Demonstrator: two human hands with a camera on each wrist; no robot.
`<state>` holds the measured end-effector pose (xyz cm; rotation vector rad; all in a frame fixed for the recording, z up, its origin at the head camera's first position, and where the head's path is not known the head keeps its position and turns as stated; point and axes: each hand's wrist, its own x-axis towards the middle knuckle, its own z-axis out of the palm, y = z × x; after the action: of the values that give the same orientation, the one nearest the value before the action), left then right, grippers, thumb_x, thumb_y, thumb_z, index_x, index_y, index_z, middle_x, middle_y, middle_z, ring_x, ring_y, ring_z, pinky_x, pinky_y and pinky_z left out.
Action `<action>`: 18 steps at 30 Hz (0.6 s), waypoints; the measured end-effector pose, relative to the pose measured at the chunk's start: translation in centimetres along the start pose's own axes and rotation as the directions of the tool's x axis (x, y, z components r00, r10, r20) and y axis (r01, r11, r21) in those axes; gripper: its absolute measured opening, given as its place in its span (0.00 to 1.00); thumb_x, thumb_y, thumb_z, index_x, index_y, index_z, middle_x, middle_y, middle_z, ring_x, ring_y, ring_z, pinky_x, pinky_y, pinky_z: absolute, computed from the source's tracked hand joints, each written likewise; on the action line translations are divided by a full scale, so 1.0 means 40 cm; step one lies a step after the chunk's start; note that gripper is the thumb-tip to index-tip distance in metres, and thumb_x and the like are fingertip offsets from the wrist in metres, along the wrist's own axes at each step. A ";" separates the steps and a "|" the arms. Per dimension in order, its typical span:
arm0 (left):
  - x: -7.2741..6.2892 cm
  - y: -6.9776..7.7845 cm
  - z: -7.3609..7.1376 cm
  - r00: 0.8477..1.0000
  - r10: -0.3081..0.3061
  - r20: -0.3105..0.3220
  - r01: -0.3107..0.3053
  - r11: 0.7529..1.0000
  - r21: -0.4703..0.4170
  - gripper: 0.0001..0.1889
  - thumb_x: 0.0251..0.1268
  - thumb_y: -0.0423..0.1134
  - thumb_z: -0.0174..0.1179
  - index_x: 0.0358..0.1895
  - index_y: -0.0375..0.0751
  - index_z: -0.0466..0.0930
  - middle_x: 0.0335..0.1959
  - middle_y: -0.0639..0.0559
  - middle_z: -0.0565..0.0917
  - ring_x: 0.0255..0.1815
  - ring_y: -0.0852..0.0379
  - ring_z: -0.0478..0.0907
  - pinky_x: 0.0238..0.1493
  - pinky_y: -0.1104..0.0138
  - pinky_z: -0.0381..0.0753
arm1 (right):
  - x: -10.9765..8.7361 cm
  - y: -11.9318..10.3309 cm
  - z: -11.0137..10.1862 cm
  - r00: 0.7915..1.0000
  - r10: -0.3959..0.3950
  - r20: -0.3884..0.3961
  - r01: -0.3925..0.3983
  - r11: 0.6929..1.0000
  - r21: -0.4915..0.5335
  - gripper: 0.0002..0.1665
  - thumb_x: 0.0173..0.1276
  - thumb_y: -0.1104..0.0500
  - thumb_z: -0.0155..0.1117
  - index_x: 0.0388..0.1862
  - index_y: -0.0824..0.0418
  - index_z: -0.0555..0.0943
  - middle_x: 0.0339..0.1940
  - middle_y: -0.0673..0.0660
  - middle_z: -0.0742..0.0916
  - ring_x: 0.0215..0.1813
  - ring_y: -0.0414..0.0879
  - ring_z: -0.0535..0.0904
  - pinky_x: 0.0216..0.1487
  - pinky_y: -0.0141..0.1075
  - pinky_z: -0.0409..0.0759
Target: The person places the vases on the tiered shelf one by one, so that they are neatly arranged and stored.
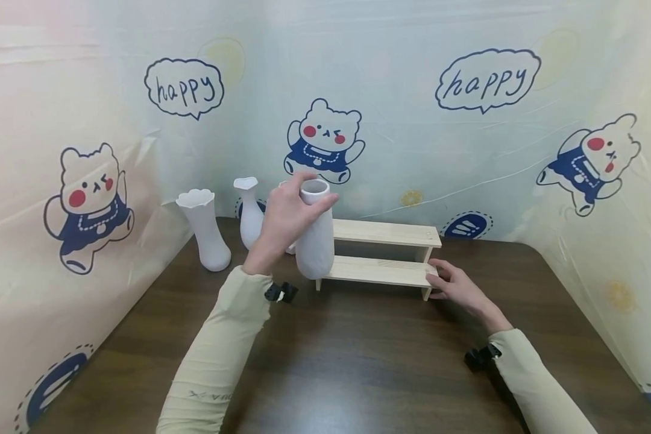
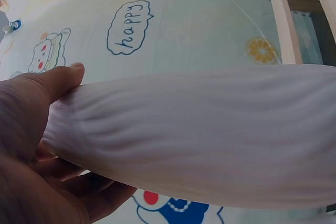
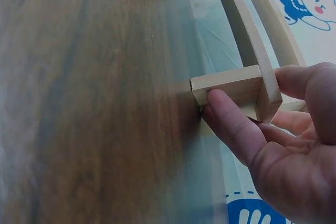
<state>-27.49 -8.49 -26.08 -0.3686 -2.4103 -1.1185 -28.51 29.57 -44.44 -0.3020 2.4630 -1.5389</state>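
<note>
My left hand (image 1: 283, 218) grips a white vase (image 1: 316, 248) round its neck, thumb on the near side. The vase is upright, its round mouth on top, in front of the left end of a pale wooden two-tier shelf (image 1: 381, 272). In the left wrist view the ribbed body of the white vase (image 2: 205, 135) fills the middle, with the thumb and fingers at its narrow end. At the shelf's right end my right hand (image 1: 462, 290) holds the lower tier. The right wrist view has its thumb and fingers about the corner of the wooden shelf (image 3: 270, 95).
A white vase with a scalloped rim (image 1: 205, 232) and a slim-necked white vase (image 1: 251, 217) stand at the back left of the dark wooden table (image 1: 358, 361). Another white piece is mostly hidden behind my left hand. A printed curtain (image 1: 390, 120) encloses the back and sides.
</note>
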 end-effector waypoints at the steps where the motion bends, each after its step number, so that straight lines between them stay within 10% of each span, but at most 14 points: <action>1: 0.002 0.002 0.008 1.000 -0.004 0.004 0.004 1.000 -0.007 0.32 0.57 0.59 0.67 0.62 0.48 0.75 0.55 0.45 0.83 0.47 0.48 0.82 0.42 0.55 0.87 | 0.000 0.000 -0.001 1.000 0.000 0.000 0.000 1.000 0.001 0.37 0.77 0.51 0.54 0.76 0.63 0.54 0.64 0.76 0.72 0.60 0.63 0.77 0.53 0.50 0.84; 18: 0.027 0.050 0.129 0.998 -0.031 0.052 0.037 0.993 -0.110 0.33 0.57 0.60 0.67 0.63 0.50 0.74 0.58 0.48 0.82 0.47 0.52 0.82 0.45 0.58 0.87 | 0.005 0.008 -0.004 1.000 -0.008 0.004 0.008 1.000 0.011 0.37 0.76 0.51 0.54 0.76 0.64 0.54 0.65 0.77 0.71 0.59 0.60 0.77 0.52 0.49 0.84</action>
<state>-29.08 -3.19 -27.13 -0.3978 -2.4124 -1.2763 -28.75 29.80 -44.67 -0.3129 2.4526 -1.5524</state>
